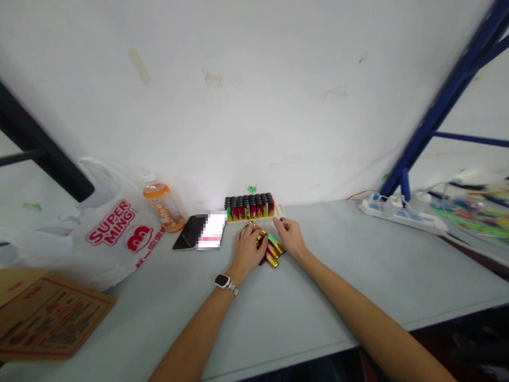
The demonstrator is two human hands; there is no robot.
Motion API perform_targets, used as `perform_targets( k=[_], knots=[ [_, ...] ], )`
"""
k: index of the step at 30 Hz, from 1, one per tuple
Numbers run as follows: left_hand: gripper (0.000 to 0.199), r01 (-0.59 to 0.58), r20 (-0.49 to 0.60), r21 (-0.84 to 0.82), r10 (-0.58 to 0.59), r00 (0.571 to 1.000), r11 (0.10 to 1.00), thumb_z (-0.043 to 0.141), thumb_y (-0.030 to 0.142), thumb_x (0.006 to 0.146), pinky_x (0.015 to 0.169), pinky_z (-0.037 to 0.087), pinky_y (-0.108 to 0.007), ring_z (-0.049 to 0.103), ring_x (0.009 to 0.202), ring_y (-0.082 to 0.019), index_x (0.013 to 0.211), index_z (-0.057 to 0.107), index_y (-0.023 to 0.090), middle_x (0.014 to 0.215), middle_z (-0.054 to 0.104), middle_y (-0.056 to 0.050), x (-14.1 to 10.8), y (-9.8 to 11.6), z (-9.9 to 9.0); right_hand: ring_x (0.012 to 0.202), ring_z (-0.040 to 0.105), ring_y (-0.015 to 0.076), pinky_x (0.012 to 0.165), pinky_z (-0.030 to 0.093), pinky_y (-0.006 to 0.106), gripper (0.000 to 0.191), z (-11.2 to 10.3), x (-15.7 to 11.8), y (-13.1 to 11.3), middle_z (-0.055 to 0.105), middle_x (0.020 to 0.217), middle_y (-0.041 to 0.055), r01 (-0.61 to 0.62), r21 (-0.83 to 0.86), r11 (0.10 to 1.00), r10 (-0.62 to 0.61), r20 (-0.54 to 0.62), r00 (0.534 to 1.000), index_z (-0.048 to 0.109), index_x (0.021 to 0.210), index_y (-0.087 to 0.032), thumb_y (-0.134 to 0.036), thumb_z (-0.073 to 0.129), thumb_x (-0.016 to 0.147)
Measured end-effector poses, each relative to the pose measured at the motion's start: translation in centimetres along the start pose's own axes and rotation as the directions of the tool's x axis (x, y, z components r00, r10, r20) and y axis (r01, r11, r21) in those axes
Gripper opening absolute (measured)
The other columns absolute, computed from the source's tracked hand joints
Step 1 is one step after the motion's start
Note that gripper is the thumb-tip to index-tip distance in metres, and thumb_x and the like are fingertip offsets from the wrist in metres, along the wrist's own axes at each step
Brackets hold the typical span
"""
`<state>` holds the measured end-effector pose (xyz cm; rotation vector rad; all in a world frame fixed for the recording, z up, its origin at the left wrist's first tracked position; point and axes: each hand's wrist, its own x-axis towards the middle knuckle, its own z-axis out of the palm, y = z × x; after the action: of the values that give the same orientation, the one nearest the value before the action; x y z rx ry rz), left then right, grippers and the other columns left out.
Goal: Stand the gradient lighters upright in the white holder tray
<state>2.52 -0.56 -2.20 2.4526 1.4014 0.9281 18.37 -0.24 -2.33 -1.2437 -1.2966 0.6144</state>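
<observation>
Several lighters [250, 206] with black tops and shiny red, gold and green bodies stand upright in rows in a white tray [280, 211] by the wall. Small holders show at the tray's right end. In front of it, loose gold lighters [272, 257] lie in a small pile. My left hand [249, 248] covers part of this pile, its fingers curled over the lighters. Close to the tray's right end is my right hand [290, 235], closed in a pinch; a dark tip, apparently a lighter's top, shows at its fingers. The rest of that lighter is hidden.
Left of the tray are a phone [190, 232], a pixelated white item [211, 231], an orange drink bottle [164, 206], a white plastic bag [115, 233] and a cardboard box [51, 315]. A power strip [401, 213] lies right, by a blue metal post [425, 124].
</observation>
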Motion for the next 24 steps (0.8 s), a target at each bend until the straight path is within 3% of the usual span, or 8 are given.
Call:
perform_targets(
  k=[4,6,10,12,15,19,24],
  knots=[
    [0.014,0.004,0.010,0.004,-0.004,1.000,1.000,0.052,0.029,0.092,0.099,0.042,-0.047,0.056,0.111,-0.026,0.091,0.064,0.021,0.111,0.064,-0.007,0.0,0.0,0.0,0.048,0.039,0.0105,0.048,0.032,0.023,0.034,-0.3,0.5,0.4,0.046,0.059,-0.0087,-0.015,0.187,0.982,-0.007,0.116,0.993,0.045,0.088,-0.023,-0.055,0.057,0.086],
    [0.014,0.002,0.011,0.004,-0.002,1.000,1.000,0.052,0.028,0.092,0.099,0.043,-0.046,0.056,0.110,-0.026,0.091,0.064,0.021,0.111,0.064,-0.007,0.0,0.0,0.0,0.051,0.046,0.0116,0.052,0.039,0.024,0.033,-0.9,1.1,0.5,0.051,0.062,-0.0070,-0.002,0.213,0.977,-0.029,0.142,0.989,0.047,0.090,-0.023,-0.055,0.056,0.087],
    [0.014,-0.002,0.005,-0.002,0.002,1.000,1.000,0.052,0.028,0.092,0.098,0.043,-0.045,0.057,0.109,-0.025,0.090,0.065,0.022,0.110,0.064,-0.007,0.0,0.0,0.0,0.078,0.057,0.0176,0.071,0.048,0.031,0.031,-2.9,2.8,0.4,0.062,0.085,0.0040,0.192,-0.030,0.981,-0.191,0.057,0.980,0.062,0.082,-0.020,-0.050,0.071,0.076],
    [0.015,-0.001,0.007,-0.001,0.001,1.000,1.000,0.052,0.028,0.092,0.098,0.043,-0.045,0.057,0.109,-0.025,0.088,0.064,0.022,0.110,0.063,-0.007,0.0,0.0,0.0,0.072,0.055,0.0168,0.067,0.047,0.031,0.030,-4.0,3.7,0.3,0.062,0.087,0.0055,0.219,-0.125,0.968,-0.216,0.040,0.976,0.067,0.078,-0.020,-0.048,0.074,0.073],
    [0.014,-0.003,0.006,0.003,0.003,1.000,1.000,0.052,0.028,0.092,0.098,0.043,-0.045,0.057,0.109,-0.025,0.088,0.064,0.022,0.109,0.063,-0.006,0.1,0.0,0.0,0.062,0.055,0.0147,0.058,0.046,0.029,0.027,-5.0,5.1,0.4,0.064,0.077,0.0030,0.174,-0.117,0.978,-0.163,0.096,0.982,0.067,0.080,-0.019,-0.046,0.071,0.076],
    [0.014,-0.003,0.010,0.018,0.003,1.000,1.000,0.052,0.029,0.092,0.098,0.043,-0.046,0.056,0.110,-0.026,0.088,0.064,0.022,0.110,0.063,-0.006,0.2,-0.1,0.2,0.066,0.060,0.0177,0.046,0.047,0.026,0.029,-5.3,7.0,1.3,0.065,0.078,0.0032,0.153,-0.064,0.986,-0.146,0.103,0.984,0.066,0.092,-0.020,-0.045,0.067,0.078],
    [0.017,0.002,0.007,0.020,-0.002,1.000,1.000,0.051,0.030,0.092,0.100,0.042,-0.047,0.055,0.111,-0.027,0.088,0.065,0.023,0.112,0.063,-0.006,0.3,-0.2,0.5,0.076,0.064,0.0187,0.061,0.054,0.031,0.021,-4.9,10.0,2.6,0.068,0.086,0.0034,0.261,-0.103,0.960,-0.247,0.132,0.960,0.064,0.095,-0.021,-0.034,0.065,0.078]
  ],
)
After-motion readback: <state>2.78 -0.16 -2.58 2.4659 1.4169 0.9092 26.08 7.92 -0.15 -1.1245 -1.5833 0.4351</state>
